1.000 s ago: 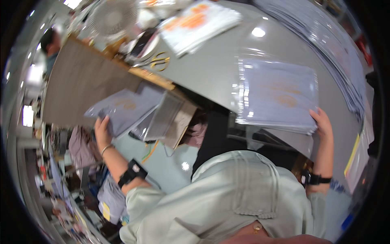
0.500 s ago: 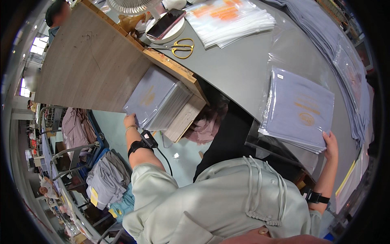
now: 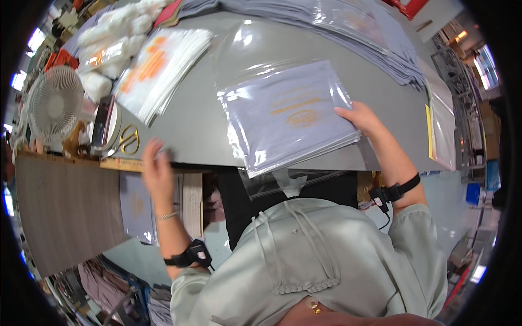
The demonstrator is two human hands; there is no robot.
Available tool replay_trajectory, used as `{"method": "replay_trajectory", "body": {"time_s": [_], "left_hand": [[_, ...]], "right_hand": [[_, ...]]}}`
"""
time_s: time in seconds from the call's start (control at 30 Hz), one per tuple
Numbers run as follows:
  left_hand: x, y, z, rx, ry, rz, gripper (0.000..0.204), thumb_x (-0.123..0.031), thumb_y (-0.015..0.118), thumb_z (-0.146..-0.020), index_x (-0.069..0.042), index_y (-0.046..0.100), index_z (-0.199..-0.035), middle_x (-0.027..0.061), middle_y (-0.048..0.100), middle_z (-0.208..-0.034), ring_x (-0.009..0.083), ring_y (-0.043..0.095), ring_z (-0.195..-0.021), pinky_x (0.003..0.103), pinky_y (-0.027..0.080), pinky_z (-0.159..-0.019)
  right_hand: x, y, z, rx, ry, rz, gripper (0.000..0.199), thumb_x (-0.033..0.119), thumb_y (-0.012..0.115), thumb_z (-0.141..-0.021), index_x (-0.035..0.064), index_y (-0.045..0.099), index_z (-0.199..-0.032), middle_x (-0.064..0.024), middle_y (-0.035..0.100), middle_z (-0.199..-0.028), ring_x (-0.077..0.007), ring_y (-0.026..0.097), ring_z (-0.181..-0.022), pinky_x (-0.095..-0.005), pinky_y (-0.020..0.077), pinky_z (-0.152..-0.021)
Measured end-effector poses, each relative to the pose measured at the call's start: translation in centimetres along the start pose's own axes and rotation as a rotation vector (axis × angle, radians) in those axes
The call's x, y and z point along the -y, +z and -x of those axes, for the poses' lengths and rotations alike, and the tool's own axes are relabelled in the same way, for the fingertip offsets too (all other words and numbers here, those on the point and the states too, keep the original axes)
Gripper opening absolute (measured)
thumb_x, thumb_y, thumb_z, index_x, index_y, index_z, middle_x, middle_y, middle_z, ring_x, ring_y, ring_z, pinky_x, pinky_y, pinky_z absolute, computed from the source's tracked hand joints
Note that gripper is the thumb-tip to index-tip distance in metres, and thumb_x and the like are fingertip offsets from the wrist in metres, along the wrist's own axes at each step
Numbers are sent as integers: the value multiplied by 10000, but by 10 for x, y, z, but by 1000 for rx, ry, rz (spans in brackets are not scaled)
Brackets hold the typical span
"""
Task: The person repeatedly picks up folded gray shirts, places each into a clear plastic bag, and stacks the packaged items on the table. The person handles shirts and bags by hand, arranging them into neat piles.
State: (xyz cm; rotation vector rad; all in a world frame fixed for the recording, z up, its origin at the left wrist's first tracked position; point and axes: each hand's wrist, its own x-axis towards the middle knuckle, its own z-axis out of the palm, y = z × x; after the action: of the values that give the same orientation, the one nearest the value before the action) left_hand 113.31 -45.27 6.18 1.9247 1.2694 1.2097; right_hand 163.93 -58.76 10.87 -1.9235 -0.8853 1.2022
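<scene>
A small stack of clear plastic bags with folded grey-blue cloth (image 3: 272, 119) lies near the front edge of the grey table, orange print showing through the top bag. My right hand (image 3: 361, 118) grips the stack's right edge, thumb on top and fingers underneath. My left hand (image 3: 157, 168) is raised at the table's front left edge, blurred by motion, its fingers stretched out with nothing visible in them. Below it, partly hidden by my forearm, another pile of bagged grey-blue cloth (image 3: 136, 204) rests on a lower wooden shelf.
Yellow-handled scissors (image 3: 129, 140), a phone (image 3: 103, 122) and a white fan (image 3: 56, 103) stand at the left. Printed plastic bags (image 3: 163, 70) lie behind them. Folded grey-blue cloth (image 3: 304, 22) lines the far edge. A wooden panel (image 3: 65, 212) stands at lower left.
My left hand has left the pile on the lower shelf and come up to the table's edge. My right hand still holds the stack. The view has turned toward the table.
</scene>
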Motion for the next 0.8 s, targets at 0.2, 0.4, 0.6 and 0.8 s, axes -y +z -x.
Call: {"method": "replay_trajectory", "body": {"time_s": [0.2,0.4,0.6,0.8], "left_hand": [[-99,191,-76,558,190,248,368,2,395,-893,-29,508,-1242,175,514,-1299,309,468,-1231,387,345,-1037],[-111,266,-73,662,415,-608,584,-435,431,-913,-110,370,-1395,139,282,-1483,283,222,-1390,518,165,-1107],[-114,251,-126,475,358,-903,571,-365,514,-873,-112,405,-1374,150,294,-1474,292,218,-1389,538,154,-1104],[-180,291,-57,588,598,-244,310,-102,532,-837,-4,534,-1131,254,491,-1249,403,472,-1160,445,389,-981]], "right_hand": [[-25,-64,16,-47,-69,140,434,297,709,-790,-34,605,-1051,-88,645,-920,-162,594,-804,-302,474,-725],[-85,-191,63,-65,40,223,513,258,730,-751,6,559,-1165,-68,632,-1022,-157,580,-911,-306,466,-824],[-112,-243,76,-58,86,255,564,280,737,-731,-16,547,-1171,-83,640,-1033,-164,600,-899,-311,469,-830],[-136,-220,82,-254,66,53,498,252,731,-751,-28,573,-1131,-114,656,-979,-193,618,-850,-326,487,-787]]}}
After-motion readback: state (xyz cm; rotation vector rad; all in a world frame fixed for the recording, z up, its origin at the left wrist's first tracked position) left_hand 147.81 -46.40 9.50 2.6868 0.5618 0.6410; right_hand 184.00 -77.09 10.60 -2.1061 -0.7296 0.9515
